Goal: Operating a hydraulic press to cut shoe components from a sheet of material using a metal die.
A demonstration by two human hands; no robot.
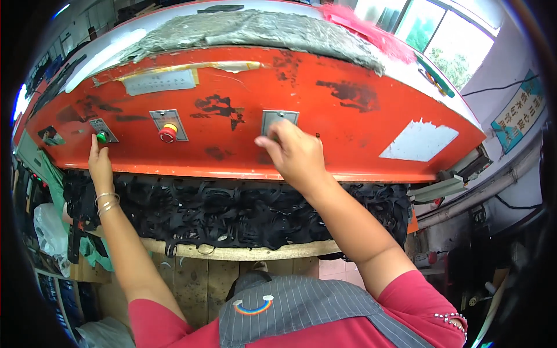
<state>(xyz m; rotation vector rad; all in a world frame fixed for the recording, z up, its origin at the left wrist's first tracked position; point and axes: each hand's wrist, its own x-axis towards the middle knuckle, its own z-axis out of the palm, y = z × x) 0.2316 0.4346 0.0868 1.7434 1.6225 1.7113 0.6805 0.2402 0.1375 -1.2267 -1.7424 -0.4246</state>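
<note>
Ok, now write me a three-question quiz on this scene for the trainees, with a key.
1. Which hand is at the green button?
2. True or false: in the picture, the red knob is left of the right hand.
3. What shows just below the orange-red panel?
a) coiled white rope
b) tangled black strips
c) stacked green boxes

Key: 1. the left hand; 2. true; 3. b
</note>
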